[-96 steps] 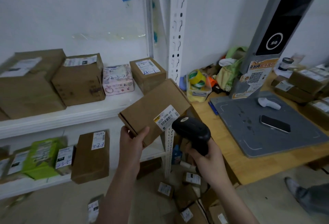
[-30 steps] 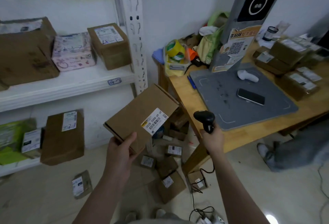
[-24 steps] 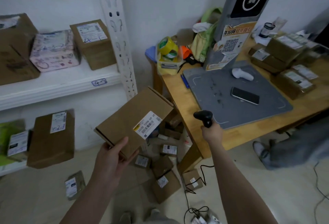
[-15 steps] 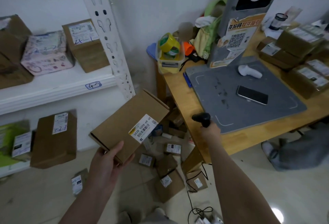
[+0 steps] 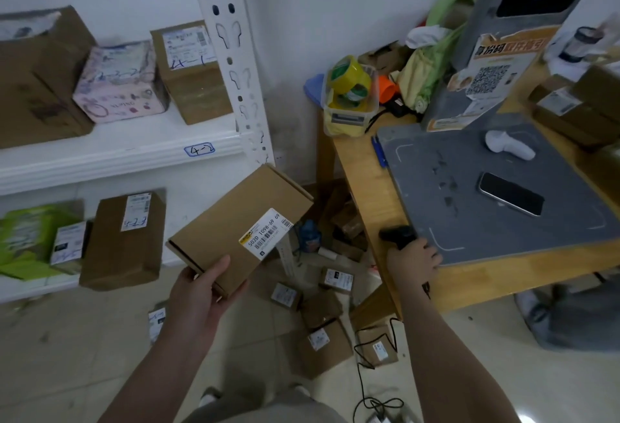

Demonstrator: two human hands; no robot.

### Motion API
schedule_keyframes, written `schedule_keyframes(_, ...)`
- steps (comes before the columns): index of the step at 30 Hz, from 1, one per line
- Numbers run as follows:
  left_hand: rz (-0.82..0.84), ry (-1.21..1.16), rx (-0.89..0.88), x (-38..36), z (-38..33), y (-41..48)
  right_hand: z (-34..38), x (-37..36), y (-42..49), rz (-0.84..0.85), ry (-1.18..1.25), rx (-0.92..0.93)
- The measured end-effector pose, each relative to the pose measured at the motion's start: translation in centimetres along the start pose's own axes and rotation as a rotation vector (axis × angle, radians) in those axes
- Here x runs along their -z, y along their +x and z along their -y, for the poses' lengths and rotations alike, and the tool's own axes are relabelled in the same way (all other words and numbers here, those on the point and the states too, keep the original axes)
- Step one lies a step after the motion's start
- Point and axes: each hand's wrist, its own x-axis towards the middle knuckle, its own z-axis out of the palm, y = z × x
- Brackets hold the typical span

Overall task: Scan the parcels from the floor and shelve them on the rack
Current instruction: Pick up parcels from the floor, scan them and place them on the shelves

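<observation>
While gripping a flat brown cardboard parcel [image 5: 231, 221] by its near corner with the left hand [image 5: 198, 291], thumb on top and fingers curled underneath, holding it up in mid-air, well clear of the tiled floor [image 5: 67, 355] and in front of the white metal rack [image 5: 231, 53]. Tilted a bit, with a white barcode label [image 5: 266, 233] facing up near its right edge. Got the right hand [image 5: 412, 259] wrapped round the handle of a black handheld barcode scanner [image 5: 397, 236], low down at the front edge of the wooden tabletop [image 5: 362, 181], right beside the near corner of a grey scanning pad [image 5: 469, 214]. Can't tell if resting on the wood or just hovering. Lying on that pad: a black smartphone [image 5: 510, 198] and a white handheld gadget [image 5: 508, 144], well apart from each other. Further back on the tabletop, spotted a clear plastic tub [image 5: 349, 113] with rolls of yellow tape in it. Over on the rack's upper shelf [image 5: 117, 157], seeing a brown box marked 4-1 [image 5: 194, 86] just beside a pink printed box [image 5: 120, 83], plus bigger brown boxes to the left. Down on the floor by the tabletop leg, got a scatter of small brown labelled parcels [image 5: 322, 345], with a black cable [image 5: 360, 382] looped near them.
</observation>
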Motion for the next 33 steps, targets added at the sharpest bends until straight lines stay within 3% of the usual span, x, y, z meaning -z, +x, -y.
schedule_keyframes(4, -0.009, -0.006, -0.009, 0.4, -0.3, 0.3, 1.3, 0.1, -1.8, -0.131, 0.076, -0.003)
schedule_keyframes(8, -0.027, -0.028, -0.011, 0.9, -1.0, 0.7, 3.4, -0.2, -4.5, -0.238, 0.172, 0.144)
schedule_keyframes(17, -0.124, -0.152, -0.017, 6.5, -3.3, 2.1, 11.1, -2.7, -15.1, -0.128, 0.321, 0.383)
schedule_keyframes(19, -0.146, -0.181, -0.007, 8.5, -3.9, 2.4, 12.6, -3.9, -17.6, 0.028, 0.395, 0.431)
schedule_keyframes(22, -0.205, -0.21, 0.016, 12.3, -5.0, 3.1, 14.7, -6.0, -22.3, 0.405, 0.512, 0.505)
schedule_keyframes(28, -0.256, -0.246, 0.036, 19.2, -7.8, 5.2, 19.0, -7.8, -33.6, 1.1, 0.463, 0.63)
schedule_keyframes(33, -0.223, -0.211, 0.013, 23.2, -9.3, 7.8, 21.7, -11.6, -39.6, 1.195, 0.41, 0.656)
